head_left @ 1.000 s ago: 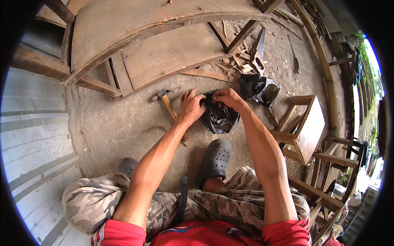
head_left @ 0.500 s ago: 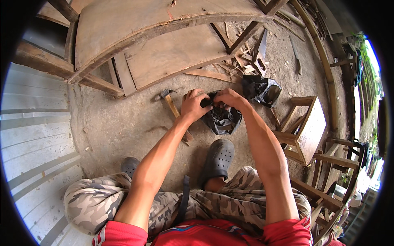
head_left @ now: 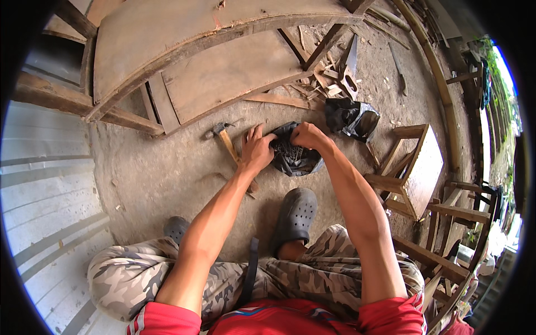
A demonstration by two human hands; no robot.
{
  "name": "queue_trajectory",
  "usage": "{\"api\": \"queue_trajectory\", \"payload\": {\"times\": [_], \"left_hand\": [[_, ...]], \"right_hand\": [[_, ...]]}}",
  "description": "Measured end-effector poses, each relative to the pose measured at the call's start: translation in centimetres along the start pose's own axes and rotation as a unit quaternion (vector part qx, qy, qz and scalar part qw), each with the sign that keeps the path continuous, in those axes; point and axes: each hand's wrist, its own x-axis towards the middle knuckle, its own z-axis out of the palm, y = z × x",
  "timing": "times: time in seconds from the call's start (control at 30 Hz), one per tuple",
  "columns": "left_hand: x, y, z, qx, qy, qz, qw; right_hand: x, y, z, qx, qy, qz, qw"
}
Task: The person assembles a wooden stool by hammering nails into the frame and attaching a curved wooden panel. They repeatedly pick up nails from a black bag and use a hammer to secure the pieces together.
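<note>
I am crouched on a bare, dusty concrete floor (head_left: 162, 184) in an open carpentry yard, pale corrugated sheeting on my left and timber offcuts all around.

Nearest me are my camouflage trousers and grey perforated clog (head_left: 295, 215), planted just short of the work. Both my forearms reach forward over it to the crumpled black plastic bag (head_left: 293, 159) lying on the floor just beyond the toe. The bag's mouth is already pulled open, and dark nails show inside; as I judge it, none has been taken out yet, so the picking is yet to come.

My left hand (head_left: 255, 149) grips the bag's left edge, fingers curled over the plastic and knuckles up. My right hand (head_left: 307, 135) is closed into a loose fist on the far right rim, pinching it up.

Just left of my left hand lies a wooden-handled hammer (head_left: 226, 139), partly under my wrist. Farther off sit a second black plastic bag (head_left: 352, 117), a small unfinished wooden stool (head_left: 416, 164) on my right, and curved plywood panels (head_left: 223, 67).
</note>
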Motion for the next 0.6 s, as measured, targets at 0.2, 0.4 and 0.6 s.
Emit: {"api": "queue_trajectory", "payload": {"times": [0.2,0.4,0.6], "left_hand": [[0.2,0.6,-0.2,0.035,-0.017,-0.046,0.998],[0.6,0.3,-0.7,0.027,-0.038,-0.125,0.991],[0.6,0.3,-1.1,0.042,-0.063,-0.131,0.988]], "right_hand": [[0.3,0.7,1.4,-0.034,0.094,-0.015,0.995],[-0.4,-1.4,1.0,-0.092,0.063,0.016,0.994],[0.4,0.4,2.2,0.047,0.129,-0.159,0.978]]}}
